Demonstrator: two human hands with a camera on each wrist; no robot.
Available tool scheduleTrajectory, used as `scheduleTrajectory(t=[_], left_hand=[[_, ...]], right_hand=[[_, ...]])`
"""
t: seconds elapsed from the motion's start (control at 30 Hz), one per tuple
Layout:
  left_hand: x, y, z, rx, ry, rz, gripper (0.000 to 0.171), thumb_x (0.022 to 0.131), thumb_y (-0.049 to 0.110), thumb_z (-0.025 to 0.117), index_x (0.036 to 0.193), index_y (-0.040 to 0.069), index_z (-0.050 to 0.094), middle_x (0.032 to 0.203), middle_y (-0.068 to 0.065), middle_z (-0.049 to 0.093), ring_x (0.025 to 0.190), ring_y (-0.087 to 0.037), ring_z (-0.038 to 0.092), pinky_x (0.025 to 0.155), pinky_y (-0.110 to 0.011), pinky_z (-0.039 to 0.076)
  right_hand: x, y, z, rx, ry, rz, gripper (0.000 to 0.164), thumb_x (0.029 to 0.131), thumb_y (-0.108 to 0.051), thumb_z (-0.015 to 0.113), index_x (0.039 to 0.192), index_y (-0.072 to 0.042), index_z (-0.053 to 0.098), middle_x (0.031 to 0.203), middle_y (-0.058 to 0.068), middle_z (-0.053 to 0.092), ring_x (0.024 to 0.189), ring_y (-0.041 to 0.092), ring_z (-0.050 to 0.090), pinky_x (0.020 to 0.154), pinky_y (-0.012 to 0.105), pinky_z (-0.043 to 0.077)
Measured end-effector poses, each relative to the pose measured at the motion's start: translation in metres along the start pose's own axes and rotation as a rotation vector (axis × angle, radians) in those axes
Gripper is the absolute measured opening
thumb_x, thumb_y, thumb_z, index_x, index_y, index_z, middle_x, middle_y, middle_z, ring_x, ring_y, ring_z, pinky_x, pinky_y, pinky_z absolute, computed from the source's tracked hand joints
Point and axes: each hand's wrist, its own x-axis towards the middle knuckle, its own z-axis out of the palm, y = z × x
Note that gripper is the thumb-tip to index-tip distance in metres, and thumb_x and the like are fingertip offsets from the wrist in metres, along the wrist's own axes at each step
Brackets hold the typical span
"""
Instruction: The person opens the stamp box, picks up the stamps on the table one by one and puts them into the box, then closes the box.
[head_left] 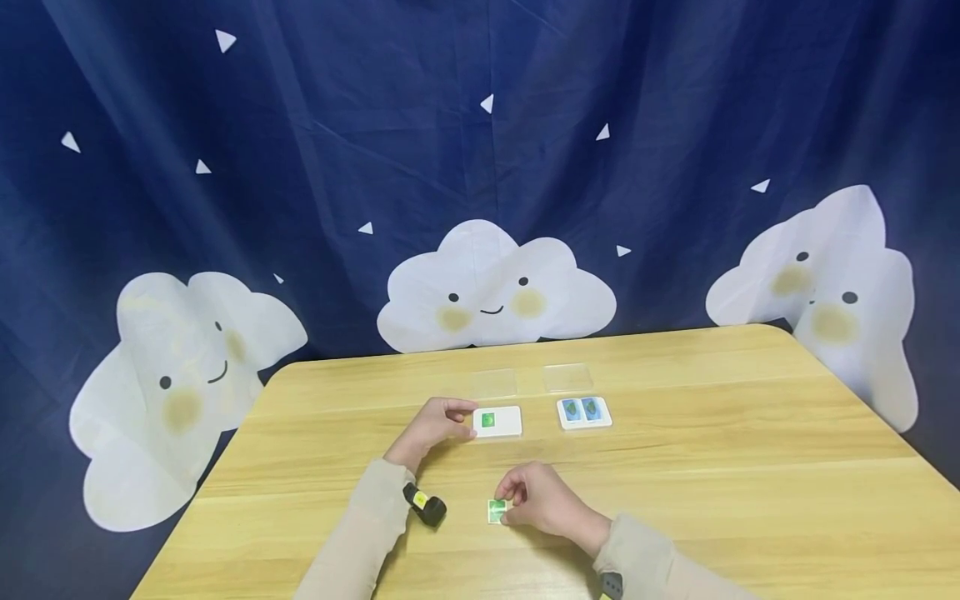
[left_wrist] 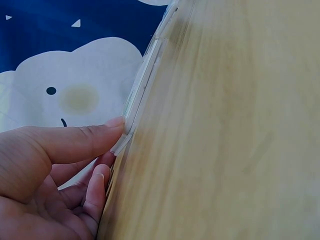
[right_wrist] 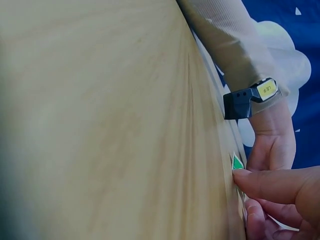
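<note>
My left hand (head_left: 435,427) holds the left end of a shallow clear plastic case with a white insert (head_left: 508,422), thumb and a finger at its edge. One small green picture square (head_left: 488,420) lies on the left part of that insert. In the left wrist view, the thumb presses against the clear edge of the case (left_wrist: 142,92). Nearer the front, my right hand (head_left: 546,502) pinches a small white-bordered green card (head_left: 496,512) between thumb and finger. The right wrist view shows only a green corner of this card (right_wrist: 237,163) beyond the thumb.
To the right stands a similar white case (head_left: 585,424) with two blue-and-green picture squares side by side. Behind the cases lie two clear plastic lids (head_left: 567,378), (head_left: 495,383). All are on a wooden table (head_left: 712,467), backed by a dark blue cloud-print curtain (head_left: 420,125).
</note>
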Motion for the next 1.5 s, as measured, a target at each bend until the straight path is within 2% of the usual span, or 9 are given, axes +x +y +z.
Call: scheduleTrajectory(t=[0.57, 0.87, 1.1, 1.5], left_hand=[[0.0012, -0.0028, -0.0010, 0.000, 0.002, 0.001, 0.047, 0.065, -0.007, 0.077, 0.109, 0.005, 0.069, 0.094, -0.007, 0.058, 0.086, -0.019, 0.049, 0.069, -0.024, 0.043], [0.0007, -0.0033, -0.0006, 0.013, -0.002, 0.003, 0.046, 0.066, -0.006, 0.077, 0.110, 0.004, 0.069, 0.094, -0.007, 0.057, 0.087, -0.019, 0.049, 0.068, -0.024, 0.043], [-0.0016, 0.0010, 0.0002, 0.015, 0.009, 0.002, 0.046, 0.066, -0.007, 0.077, 0.110, 0.003, 0.069, 0.095, -0.009, 0.058, 0.087, -0.019, 0.049, 0.069, -0.024, 0.043], [0.0006, -0.0030, 0.0007, 0.001, 0.003, 0.001, 0.047, 0.064, -0.006, 0.077, 0.109, 0.005, 0.070, 0.096, -0.007, 0.058, 0.088, -0.019, 0.049, 0.070, -0.024, 0.043]], right_hand=[[0.0000, -0.0004, 0.0006, 0.026, -0.008, -0.009, 0.024, 0.064, 0.008, 0.074, 0.080, -0.006, 0.063, 0.074, -0.001, 0.056, 0.067, 0.008, 0.048, 0.062, 0.021, 0.042], [0.0005, -0.0008, 0.0009, 0.060, -0.011, -0.014, 0.023, 0.064, 0.012, 0.071, 0.081, -0.002, 0.063, 0.075, 0.001, 0.056, 0.068, 0.010, 0.049, 0.063, 0.020, 0.043], [0.0013, -0.0008, -0.0010, 0.059, 0.011, -0.031, 0.019, 0.066, 0.013, 0.066, 0.080, 0.000, 0.064, 0.073, 0.002, 0.058, 0.065, 0.007, 0.049, 0.061, 0.018, 0.043], [0.0017, 0.0028, -0.0028, 0.037, 0.056, -0.043, 0.016, 0.073, 0.011, 0.064, 0.076, -0.003, 0.069, 0.070, 0.000, 0.061, 0.065, 0.007, 0.051, 0.062, 0.020, 0.044]])
